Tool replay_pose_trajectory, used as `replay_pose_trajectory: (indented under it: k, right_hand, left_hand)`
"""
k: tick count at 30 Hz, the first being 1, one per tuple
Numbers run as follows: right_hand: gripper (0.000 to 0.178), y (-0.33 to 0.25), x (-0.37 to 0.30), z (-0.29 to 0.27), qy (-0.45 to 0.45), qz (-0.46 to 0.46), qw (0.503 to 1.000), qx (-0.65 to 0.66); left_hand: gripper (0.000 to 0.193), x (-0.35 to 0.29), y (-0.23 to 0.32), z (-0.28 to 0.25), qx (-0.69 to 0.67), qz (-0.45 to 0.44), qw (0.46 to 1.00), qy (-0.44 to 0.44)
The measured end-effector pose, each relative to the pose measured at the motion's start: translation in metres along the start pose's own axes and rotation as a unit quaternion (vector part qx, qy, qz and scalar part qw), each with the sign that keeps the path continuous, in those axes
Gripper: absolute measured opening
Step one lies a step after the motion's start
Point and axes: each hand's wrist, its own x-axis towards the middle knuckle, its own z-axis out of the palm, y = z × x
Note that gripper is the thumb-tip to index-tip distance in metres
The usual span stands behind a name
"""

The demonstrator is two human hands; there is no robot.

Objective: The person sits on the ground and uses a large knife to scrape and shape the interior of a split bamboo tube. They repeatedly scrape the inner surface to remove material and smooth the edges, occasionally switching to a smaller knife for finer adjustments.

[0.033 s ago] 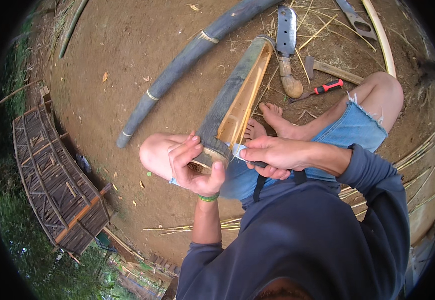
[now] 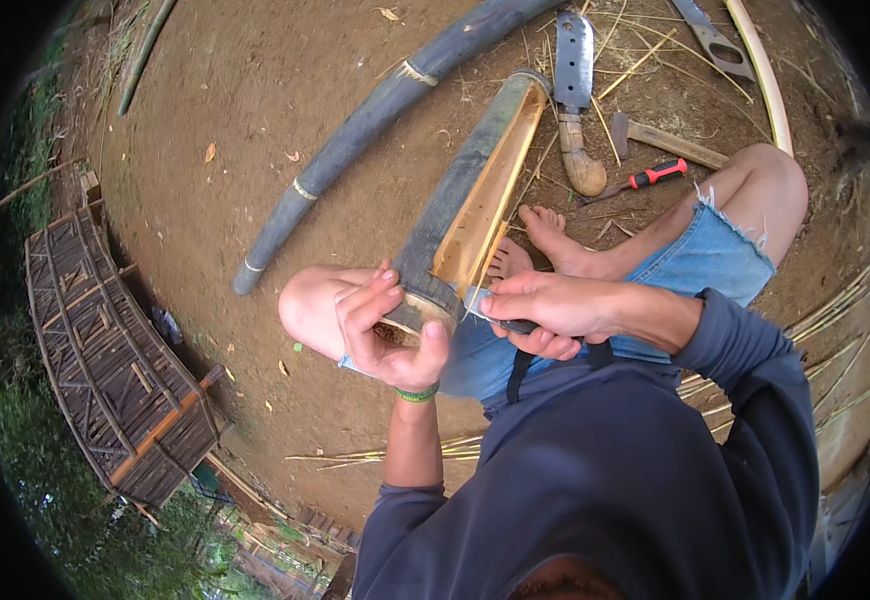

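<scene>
A dark bamboo section [image 2: 452, 190] slants away from my lap, a long opening cut along its right side showing pale inner wall. My left hand [image 2: 390, 335] wraps round its near end, thumb by the rim and fingers over the top. In my right hand [image 2: 555, 310] is a knife with a black handle; its short blade [image 2: 475, 298] rests close against the cut edge near that end. A thin sliver of bamboo stands along the edge by the blade. How deep the blade sits cannot be made out.
A long bamboo pole [image 2: 355, 145] lies beyond on the dirt. To the right are a cleaver [image 2: 575, 75], a hammer [image 2: 675, 143], a red-handled tool [image 2: 655, 174] and a handsaw [image 2: 720, 45]. Bamboo strips [image 2: 835, 320] lie at right; a slatted bamboo structure [image 2: 105, 350] stands at left.
The knife blade has turned and shifted slightly at the cut edge, and the thin sliver beside it has moved a little. My left hand and the bamboo section stay in place.
</scene>
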Motion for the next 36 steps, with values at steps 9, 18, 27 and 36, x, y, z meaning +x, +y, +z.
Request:
replay_pose_trajectory:
  k: [9, 18, 27, 36]
  right_hand:
    - [0.031, -0.006, -0.047, 0.01, 0.288, -0.236, 0.837, -0.401]
    - [0.026, -0.005, -0.038, 0.014, 0.213, -0.246, 0.725, -0.607]
    - [0.023, -0.005, -0.038, 0.025, 0.165, -0.236, 0.695, -0.659]
    - [0.022, 0.037, -0.03, 0.006, 0.438, -0.183, 0.555, -0.684]
  left_hand:
    - [0.047, -0.013, -0.019, -0.015, -0.028, -0.075, 0.996, 0.045]
    - [0.045, 0.005, -0.001, 0.0, 0.004, 0.025, 0.999, -0.03]
    - [0.042, -0.003, 0.016, 0.009, 0.053, 0.069, 0.994, -0.065]
    - [0.045, -0.02, 0.024, 0.023, 0.016, -0.046, 0.997, 0.051]
